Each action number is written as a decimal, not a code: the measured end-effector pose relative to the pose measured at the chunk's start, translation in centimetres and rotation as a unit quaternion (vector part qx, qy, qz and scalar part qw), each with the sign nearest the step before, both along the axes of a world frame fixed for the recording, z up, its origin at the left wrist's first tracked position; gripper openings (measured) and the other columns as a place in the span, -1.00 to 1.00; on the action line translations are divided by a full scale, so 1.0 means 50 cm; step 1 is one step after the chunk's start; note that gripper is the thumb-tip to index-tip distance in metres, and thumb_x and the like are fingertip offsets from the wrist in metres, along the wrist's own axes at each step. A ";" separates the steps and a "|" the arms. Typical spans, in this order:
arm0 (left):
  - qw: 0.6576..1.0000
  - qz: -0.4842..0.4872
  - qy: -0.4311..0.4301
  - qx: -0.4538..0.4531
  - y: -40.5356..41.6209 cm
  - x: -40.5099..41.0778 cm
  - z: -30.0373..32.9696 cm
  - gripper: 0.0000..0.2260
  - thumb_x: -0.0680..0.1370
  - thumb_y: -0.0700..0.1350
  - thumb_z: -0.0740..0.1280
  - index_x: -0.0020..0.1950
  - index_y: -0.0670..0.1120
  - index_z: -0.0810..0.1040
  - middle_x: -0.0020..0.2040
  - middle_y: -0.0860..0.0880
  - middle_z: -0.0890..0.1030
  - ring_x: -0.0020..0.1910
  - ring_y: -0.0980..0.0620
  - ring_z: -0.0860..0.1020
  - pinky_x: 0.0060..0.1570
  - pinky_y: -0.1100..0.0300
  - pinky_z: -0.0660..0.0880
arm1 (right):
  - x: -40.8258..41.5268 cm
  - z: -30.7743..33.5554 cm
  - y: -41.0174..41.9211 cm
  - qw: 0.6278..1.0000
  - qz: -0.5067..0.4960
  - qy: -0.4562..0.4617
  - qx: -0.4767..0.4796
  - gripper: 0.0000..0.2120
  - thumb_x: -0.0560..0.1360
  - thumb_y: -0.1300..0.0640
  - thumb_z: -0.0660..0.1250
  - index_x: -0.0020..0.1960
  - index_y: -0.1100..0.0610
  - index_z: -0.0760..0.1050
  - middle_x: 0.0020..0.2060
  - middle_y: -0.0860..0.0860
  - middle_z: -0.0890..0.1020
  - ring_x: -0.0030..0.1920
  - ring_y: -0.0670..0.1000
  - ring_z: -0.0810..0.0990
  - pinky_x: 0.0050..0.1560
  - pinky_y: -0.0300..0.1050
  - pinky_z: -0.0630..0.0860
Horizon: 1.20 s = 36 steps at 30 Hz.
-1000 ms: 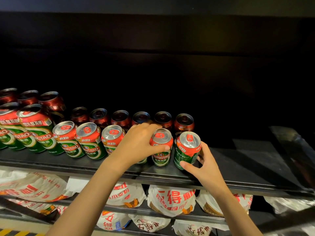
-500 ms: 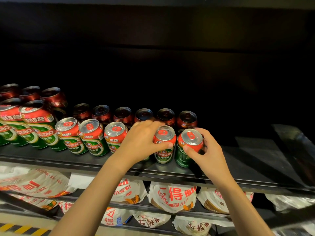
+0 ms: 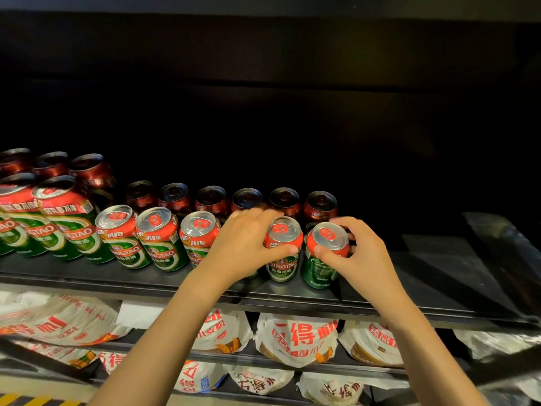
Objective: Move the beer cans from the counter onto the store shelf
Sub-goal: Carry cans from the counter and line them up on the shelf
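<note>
While both hands work the dark shelf, left hand gripping one front-row can — another hidden beneath, right hand pinching the end can, back row dim

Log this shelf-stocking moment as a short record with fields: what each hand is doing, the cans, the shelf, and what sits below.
left hand: left hand grips the second-to-last can of the front row, thumb across its front
right hand: right hand grips the end can near its top rim
front row: green and red cans, upright, side by side
back row: dark red cans behind them
shelf: black shelf, bare to the right of the end can
below: white and red bags on the lower shelves
</note>
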State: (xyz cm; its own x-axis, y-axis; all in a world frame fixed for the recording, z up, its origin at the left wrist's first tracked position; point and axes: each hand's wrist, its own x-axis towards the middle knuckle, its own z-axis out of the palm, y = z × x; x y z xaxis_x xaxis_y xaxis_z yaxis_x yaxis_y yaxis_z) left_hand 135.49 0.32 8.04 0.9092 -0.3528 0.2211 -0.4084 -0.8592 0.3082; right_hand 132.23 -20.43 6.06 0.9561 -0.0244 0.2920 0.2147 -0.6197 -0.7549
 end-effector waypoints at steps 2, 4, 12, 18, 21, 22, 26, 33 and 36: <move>1.000 0.000 -0.003 0.002 -0.001 -0.001 0.000 -0.41 0.43 0.29 0.29 0.37 0.06 0.35 0.27 0.04 0.48 0.25 0.05 0.42 0.29 0.13 0.26 | -0.001 0.000 -0.002 1.000 0.007 0.010 -0.005 -0.57 0.35 -0.03 0.49 0.16 -0.09 0.44 0.09 -0.13 0.52 0.08 -0.14 0.51 0.02 -0.27 0.53; 1.000 0.000 -0.002 0.002 -0.001 -0.002 0.001 -0.42 0.43 0.28 0.29 0.38 0.06 0.34 0.27 0.04 0.48 0.26 0.05 0.42 0.29 0.13 0.26 | -0.003 0.000 -0.001 1.000 -0.007 0.017 -0.012 -0.49 0.32 -0.09 0.50 0.20 -0.07 0.42 0.10 -0.14 0.50 0.08 -0.14 0.49 -0.01 -0.29 0.50; 1.000 -0.004 0.004 0.000 -0.001 -0.001 0.003 -0.40 0.43 0.28 0.30 0.39 0.06 0.32 0.28 0.04 0.47 0.27 0.04 0.40 0.31 0.13 0.24 | -0.007 0.005 0.006 0.999 -0.038 0.000 -0.019 -0.58 0.30 -0.11 0.50 0.09 -0.10 0.44 0.03 -0.14 0.52 -0.01 -0.19 0.49 -0.06 -0.29 0.50; 1.000 -0.010 0.005 -0.005 0.001 -0.002 0.004 -0.42 0.45 0.27 0.29 0.39 0.05 0.34 0.28 0.03 0.48 0.27 0.04 0.41 0.31 0.11 0.25 | -0.006 0.005 0.007 1.000 0.005 0.024 -0.009 -0.50 0.35 -0.03 0.48 0.22 -0.12 0.37 0.14 -0.14 0.45 0.04 -0.21 0.45 -0.08 -0.47 0.35; 1.000 -0.008 0.007 -0.005 0.001 0.001 0.001 -0.42 0.44 0.28 0.28 0.39 0.05 0.34 0.28 0.04 0.48 0.27 0.05 0.41 0.31 0.10 0.26 | -0.008 0.003 0.011 0.998 -0.054 0.013 -0.026 -0.37 0.27 -0.13 0.52 0.26 -0.01 0.38 0.09 -0.14 0.44 0.05 -0.16 0.45 -0.09 -0.38 0.38; 1.000 -0.008 0.007 -0.004 0.001 0.002 0.000 -0.42 0.44 0.29 0.27 0.38 0.06 0.34 0.28 0.04 0.47 0.26 0.05 0.41 0.31 0.10 0.25 | -0.007 0.003 0.011 0.997 -0.066 0.005 -0.026 -0.39 0.26 -0.14 0.53 0.22 0.00 0.39 0.06 -0.12 0.46 0.03 -0.14 0.47 -0.11 -0.36 0.40; 1.000 -0.009 0.004 -0.002 0.002 0.003 -0.004 -0.43 0.45 0.29 0.27 0.38 0.06 0.33 0.28 0.05 0.47 0.27 0.06 0.40 0.31 0.11 0.24 | -0.004 0.002 0.009 0.999 -0.031 -0.004 0.002 -0.55 0.32 -0.02 0.52 0.14 -0.04 0.45 0.06 -0.11 0.53 0.01 -0.16 0.50 -0.11 -0.41 0.42; 1.000 -0.008 -0.001 -0.007 0.003 0.002 -0.004 -0.43 0.44 0.29 0.27 0.38 0.06 0.34 0.28 0.05 0.47 0.26 0.06 0.41 0.30 0.13 0.24 | -0.004 -0.013 0.013 0.998 -0.026 0.031 0.048 -0.37 0.34 0.03 0.51 0.34 0.01 0.33 0.15 -0.14 0.44 0.14 -0.15 0.45 -0.06 -0.45 0.37; 1.000 -0.009 -0.002 -0.009 0.002 0.002 -0.005 -0.43 0.44 0.29 0.28 0.37 0.06 0.35 0.26 0.05 0.48 0.25 0.06 0.42 0.29 0.14 0.25 | -0.005 -0.023 0.016 0.996 -0.071 0.020 0.045 -0.29 0.24 -0.08 0.55 0.29 0.01 0.33 0.14 -0.12 0.46 0.11 -0.14 0.47 -0.04 -0.36 0.44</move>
